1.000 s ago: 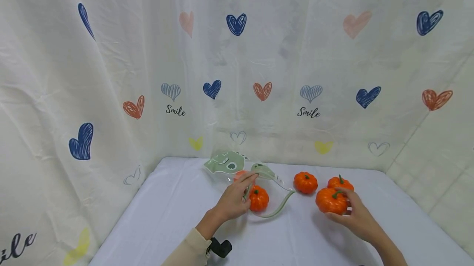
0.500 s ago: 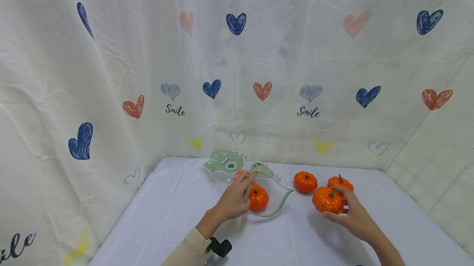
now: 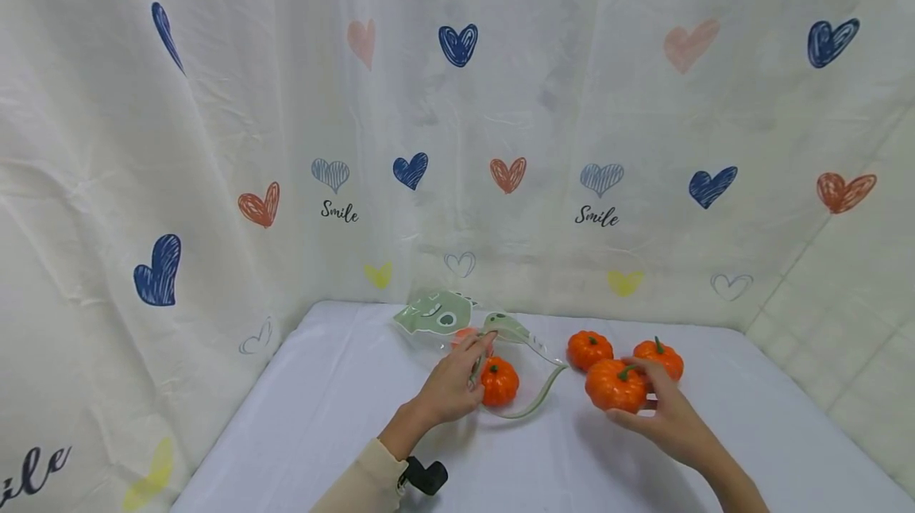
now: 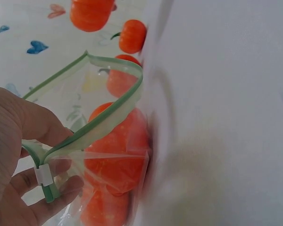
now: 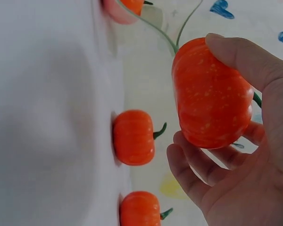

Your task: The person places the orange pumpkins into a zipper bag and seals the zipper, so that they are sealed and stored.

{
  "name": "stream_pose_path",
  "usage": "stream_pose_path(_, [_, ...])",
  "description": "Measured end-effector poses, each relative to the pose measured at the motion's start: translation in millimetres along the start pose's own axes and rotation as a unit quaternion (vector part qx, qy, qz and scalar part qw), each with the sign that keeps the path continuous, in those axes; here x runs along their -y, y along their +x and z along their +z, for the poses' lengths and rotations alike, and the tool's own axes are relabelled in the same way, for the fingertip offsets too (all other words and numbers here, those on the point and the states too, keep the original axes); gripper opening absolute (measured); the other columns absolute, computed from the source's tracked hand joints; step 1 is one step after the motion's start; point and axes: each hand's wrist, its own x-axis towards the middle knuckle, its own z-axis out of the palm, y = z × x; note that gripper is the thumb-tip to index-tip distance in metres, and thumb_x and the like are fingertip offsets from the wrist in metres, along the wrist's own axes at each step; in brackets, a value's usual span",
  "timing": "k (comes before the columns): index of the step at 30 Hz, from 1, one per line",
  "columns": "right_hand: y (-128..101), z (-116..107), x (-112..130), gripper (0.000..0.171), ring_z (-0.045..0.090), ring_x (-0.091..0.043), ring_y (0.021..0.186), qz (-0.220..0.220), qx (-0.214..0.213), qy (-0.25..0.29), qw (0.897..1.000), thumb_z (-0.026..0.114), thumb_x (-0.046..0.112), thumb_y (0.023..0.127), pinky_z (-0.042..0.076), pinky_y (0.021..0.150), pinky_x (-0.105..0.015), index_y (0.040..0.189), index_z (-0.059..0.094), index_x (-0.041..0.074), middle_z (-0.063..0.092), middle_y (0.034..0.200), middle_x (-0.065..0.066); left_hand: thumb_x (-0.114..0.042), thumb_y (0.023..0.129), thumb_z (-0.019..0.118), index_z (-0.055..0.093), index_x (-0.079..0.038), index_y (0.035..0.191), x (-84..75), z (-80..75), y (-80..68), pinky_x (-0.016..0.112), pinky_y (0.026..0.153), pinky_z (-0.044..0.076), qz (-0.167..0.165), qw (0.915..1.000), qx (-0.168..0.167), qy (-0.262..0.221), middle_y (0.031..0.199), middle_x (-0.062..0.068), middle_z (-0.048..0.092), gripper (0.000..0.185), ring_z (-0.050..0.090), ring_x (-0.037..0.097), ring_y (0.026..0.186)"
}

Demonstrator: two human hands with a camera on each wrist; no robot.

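Observation:
My left hand (image 3: pixel 452 382) pinches the green-edged mouth of a clear zip bag (image 4: pixel 114 106), which gapes toward the right; a white slider (image 4: pixel 44 175) sits on the edge by the fingers. Inside the bag show orange mini pumpkins, one near the opening (image 3: pixel 499 382) and another deeper behind the green print. My right hand (image 3: pixel 668 418) grips a mini pumpkin (image 5: pixel 212 94) with a green stem between thumb and fingers. It is held above the table, right of the bag's mouth, its shadow falling on the cloth below.
Two more mini pumpkins rest on the white-covered table (image 3: pixel 543 465): one at the back (image 3: pixel 589 349), one farther right (image 3: pixel 659 358) behind the right hand. A white curtain (image 3: pixel 529 100) printed with hearts hangs behind the table. A black device (image 3: pixel 426 478) is strapped to the left wrist.
My right hand has carried its pumpkin a short way left toward the bag, uncovering more of the pumpkin behind it. The left hand and bag have stayed nearly still.

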Motion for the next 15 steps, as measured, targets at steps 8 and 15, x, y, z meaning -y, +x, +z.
stream_pose_path(8, [-1, 12, 16, 0.091, 0.053, -0.035, 0.127, -0.002, 0.012, 0.002, 1.000, 0.085, 0.042, 0.080, 0.057, 0.097, -0.047, 0.150, 0.037, 0.010, 0.048, 0.146, -0.018, -0.001, 0.082, 0.070, 0.039, -0.015, 0.158, -0.7, -1.4, -0.6, 0.037, 0.100, 0.057, 0.005, 1.0000, 0.000, -0.006, 0.151, 0.002, 0.050, 0.083, 0.060, 0.019, 0.120])
stream_pose_path(15, [0, 24, 31, 0.089, 0.056, -0.030, 0.122, -0.009, 0.029, 0.013, 0.999, 0.087, 0.042, 0.078, 0.058, 0.095, -0.046, 0.148, 0.041, 0.014, 0.049, 0.147, -0.017, 0.000, 0.082, 0.070, 0.038, -0.015, 0.158, -1.8, -2.2, -1.4, 0.028, 0.094, 0.058, 0.007, 0.9999, 0.002, -0.012, 0.146, 0.000, 0.052, 0.084, 0.059, 0.015, 0.110])
